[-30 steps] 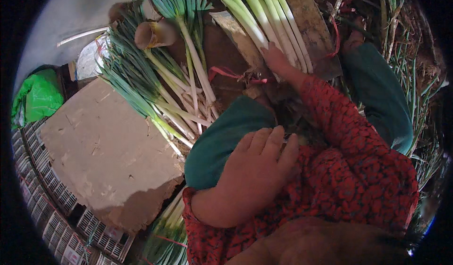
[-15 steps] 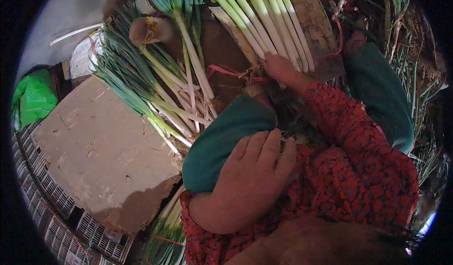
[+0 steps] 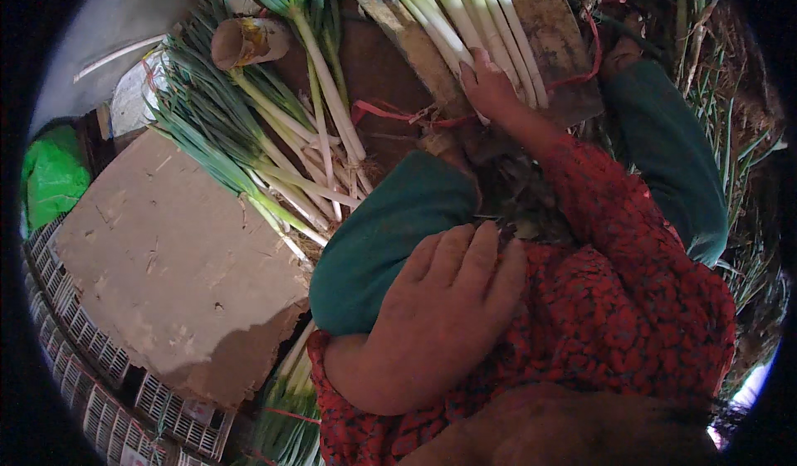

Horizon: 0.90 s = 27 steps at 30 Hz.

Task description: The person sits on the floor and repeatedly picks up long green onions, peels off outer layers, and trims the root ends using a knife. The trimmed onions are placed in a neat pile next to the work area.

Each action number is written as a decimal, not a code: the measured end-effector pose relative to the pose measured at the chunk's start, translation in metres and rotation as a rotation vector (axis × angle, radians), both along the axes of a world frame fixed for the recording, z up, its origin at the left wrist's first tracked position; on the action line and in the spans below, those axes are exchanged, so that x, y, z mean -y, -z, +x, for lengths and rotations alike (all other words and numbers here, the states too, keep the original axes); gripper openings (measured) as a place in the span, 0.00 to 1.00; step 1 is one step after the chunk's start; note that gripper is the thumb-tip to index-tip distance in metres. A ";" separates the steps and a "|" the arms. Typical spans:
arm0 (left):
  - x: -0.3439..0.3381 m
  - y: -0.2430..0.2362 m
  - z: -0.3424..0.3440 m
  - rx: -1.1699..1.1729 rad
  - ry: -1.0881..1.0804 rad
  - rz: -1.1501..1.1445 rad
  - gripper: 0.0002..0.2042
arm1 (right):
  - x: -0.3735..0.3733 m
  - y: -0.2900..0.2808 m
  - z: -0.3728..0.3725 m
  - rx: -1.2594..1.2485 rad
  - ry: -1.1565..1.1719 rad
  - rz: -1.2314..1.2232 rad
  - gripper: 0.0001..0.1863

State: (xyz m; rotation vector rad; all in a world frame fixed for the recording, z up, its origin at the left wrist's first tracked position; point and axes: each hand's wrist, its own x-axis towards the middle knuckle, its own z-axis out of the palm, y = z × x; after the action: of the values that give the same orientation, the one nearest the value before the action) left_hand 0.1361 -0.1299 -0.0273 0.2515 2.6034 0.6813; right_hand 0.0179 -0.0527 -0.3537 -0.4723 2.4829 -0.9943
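Had right hand [image 3: 492, 88] at the white ends of the leeks [image 3: 491, 19] on a board [image 3: 564, 43], fingers partly bent and touching the shanks; could not see the palm side, so could not tell a firm hold from a light rest. Looked best to press softly, nudging the ends level and side by side without bruising the outer skin. Had left hand [image 3: 452, 300] laid flat, back up, fingers long, over the left knee [image 3: 390, 225]; could not see beneath. Might have used it well as a stop against rolling. Needed the red tie [image 3: 398, 116], left of the right hand, kept from snagging under the fingers. Farther left, saw a looser pile [image 3: 241, 126] beside a tube [image 3: 264, 39]; seemed wise to keep apart from the leeks.
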 end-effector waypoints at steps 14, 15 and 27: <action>-0.003 -0.001 -0.005 0.008 0.022 -0.026 0.17 | 0.016 0.066 0.020 0.215 0.043 0.099 0.19; -0.004 0.000 -0.005 0.013 0.027 -0.033 0.17 | 0.016 0.066 0.018 0.202 -0.057 0.163 0.19; -0.013 -0.011 -0.009 0.056 0.036 -0.040 0.19 | -0.025 0.029 -0.036 0.262 -0.512 0.211 0.26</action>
State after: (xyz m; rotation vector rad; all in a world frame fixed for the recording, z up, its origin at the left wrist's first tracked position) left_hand 0.1273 -0.1165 -0.0167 0.2624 2.5498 0.6147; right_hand -0.0179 -0.0281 -0.3831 -0.7981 2.0492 -0.5434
